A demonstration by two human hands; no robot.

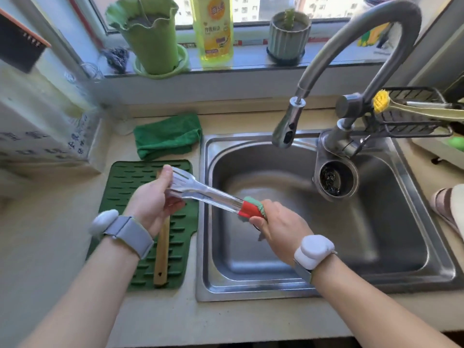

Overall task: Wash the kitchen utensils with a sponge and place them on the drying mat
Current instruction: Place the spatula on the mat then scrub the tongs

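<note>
Gripping metal tongs (200, 190) by the tips, the left hand (153, 199) holds them over the sink (401, 247) edge while the right hand (278, 227) clasps a sponge (251, 209) around them

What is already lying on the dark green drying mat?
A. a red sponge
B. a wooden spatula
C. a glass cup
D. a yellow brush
B: a long, light wooden spatula lies lengthwise on the dark green ridged drying mat, partly hidden under the left hand, which holds the shiny metal tongs.
</note>
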